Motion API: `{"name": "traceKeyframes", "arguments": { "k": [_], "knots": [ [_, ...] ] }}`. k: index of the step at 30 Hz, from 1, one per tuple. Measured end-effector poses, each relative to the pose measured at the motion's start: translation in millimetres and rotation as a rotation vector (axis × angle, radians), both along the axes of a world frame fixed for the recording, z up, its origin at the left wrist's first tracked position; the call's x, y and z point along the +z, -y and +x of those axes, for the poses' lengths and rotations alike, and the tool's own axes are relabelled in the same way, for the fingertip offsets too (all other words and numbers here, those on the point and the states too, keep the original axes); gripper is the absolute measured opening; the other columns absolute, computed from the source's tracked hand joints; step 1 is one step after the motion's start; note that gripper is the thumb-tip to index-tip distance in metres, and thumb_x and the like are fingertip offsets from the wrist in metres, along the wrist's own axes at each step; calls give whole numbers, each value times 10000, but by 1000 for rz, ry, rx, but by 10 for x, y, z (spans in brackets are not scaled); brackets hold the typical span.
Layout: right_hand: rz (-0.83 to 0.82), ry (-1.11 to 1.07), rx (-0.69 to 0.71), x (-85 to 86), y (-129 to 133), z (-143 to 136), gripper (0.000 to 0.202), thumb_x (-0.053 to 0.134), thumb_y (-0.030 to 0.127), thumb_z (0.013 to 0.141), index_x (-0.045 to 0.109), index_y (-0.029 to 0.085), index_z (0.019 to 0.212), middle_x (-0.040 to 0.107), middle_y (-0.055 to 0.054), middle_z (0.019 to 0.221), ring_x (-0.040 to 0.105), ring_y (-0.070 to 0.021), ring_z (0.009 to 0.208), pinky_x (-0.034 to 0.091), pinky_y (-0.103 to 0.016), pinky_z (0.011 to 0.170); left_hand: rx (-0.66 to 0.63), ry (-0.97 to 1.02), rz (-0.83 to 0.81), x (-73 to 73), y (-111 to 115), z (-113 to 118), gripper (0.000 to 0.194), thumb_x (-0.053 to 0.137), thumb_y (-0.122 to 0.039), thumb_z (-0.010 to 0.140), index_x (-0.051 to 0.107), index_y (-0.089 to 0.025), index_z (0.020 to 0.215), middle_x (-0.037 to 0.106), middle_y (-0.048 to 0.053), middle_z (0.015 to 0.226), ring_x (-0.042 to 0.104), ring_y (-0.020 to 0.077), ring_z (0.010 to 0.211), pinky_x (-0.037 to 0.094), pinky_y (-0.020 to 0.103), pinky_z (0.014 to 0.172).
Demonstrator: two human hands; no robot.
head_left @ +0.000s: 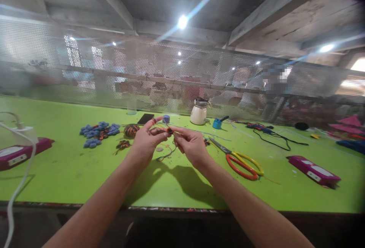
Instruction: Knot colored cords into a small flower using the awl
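Note:
Above the middle of the green table, my left hand (146,141) pinches a small dark and orange yarn piece (170,130), its index finger raised with yarn looped round it. My right hand (191,145) has its fingers closed at the same piece from the other side. Thin yarn strands trail from the piece down to the table. Left of my hands lie a ball of multicoloured yarn (131,130) and a small dark and orange yarn piece (123,145). Scissors (242,164) with red and yellow handles lie right of my right hand.
Blue crocheted flowers (99,131) lie at the left. Magenta power strips (313,171) sit at both sides, a white cable at the left one. Behind stand a white jug (199,113) and a blue jar (217,124). A black cord lies at the back right; a perforated screen borders the table.

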State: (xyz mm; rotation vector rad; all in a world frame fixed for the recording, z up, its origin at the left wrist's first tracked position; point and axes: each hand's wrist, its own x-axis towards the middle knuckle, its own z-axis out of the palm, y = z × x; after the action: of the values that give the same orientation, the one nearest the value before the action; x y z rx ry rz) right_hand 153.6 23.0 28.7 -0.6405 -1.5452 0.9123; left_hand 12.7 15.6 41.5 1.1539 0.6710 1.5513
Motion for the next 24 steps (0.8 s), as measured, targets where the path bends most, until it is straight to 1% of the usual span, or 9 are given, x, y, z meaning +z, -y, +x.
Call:
{"name": "traceKeyframes", "arguments": {
  "k": [4,8,11,16,19,22,24],
  "knots": [
    [35,18,4,-6,-6,-2,350,566,268,775,686,118,1067,389,68,470,281,-44,394,218,-205,395,63,-28,36,-14,-7,4,638,753,-121,555,524,-133,1151,635,-16,665,583,114,672,455,248,675],
    [48,28,-10,-28,-30,-2,348,570,267,774,686,129,1072,417,63,479,291,-43,395,224,-204,395,128,-102,98,-25,-18,12,622,739,-132,576,526,-125,1161,632,-17,674,568,114,648,456,248,648],
    [37,18,-5,-33,-34,1,345,577,274,775,687,136,1071,421,62,486,288,-40,396,221,-202,395,145,-124,107,-24,-18,16,623,734,-132,580,520,-124,1164,629,-19,666,579,125,645,459,258,651],
    [-25,1,30,-8,-4,-5,342,592,298,770,692,146,1060,437,57,497,286,-35,383,213,-205,387,125,-103,139,-26,-21,11,558,726,-108,592,529,-140,1113,652,-9,679,611,141,681,458,270,691],
    [-93,-41,56,22,22,-12,357,629,309,733,695,145,1043,449,61,487,292,-32,372,195,-205,382,97,-46,98,-28,-23,-6,563,738,-85,574,523,-154,1089,652,-20,657,613,130,658,451,252,675],
    [-237,-105,112,58,50,-14,414,672,318,690,680,139,1063,471,61,484,290,-27,371,161,-198,387,19,60,29,-15,-6,-23,547,728,-48,577,519,-157,1070,641,-31,638,608,107,642,449,219,664],
    [-307,-151,166,78,68,-14,425,695,310,671,676,140,1060,487,55,491,296,-28,383,150,-195,394,-56,147,16,-2,15,-28,545,703,-7,590,513,-165,1075,640,-34,657,606,87,652,450,190,664]
  ]
}}
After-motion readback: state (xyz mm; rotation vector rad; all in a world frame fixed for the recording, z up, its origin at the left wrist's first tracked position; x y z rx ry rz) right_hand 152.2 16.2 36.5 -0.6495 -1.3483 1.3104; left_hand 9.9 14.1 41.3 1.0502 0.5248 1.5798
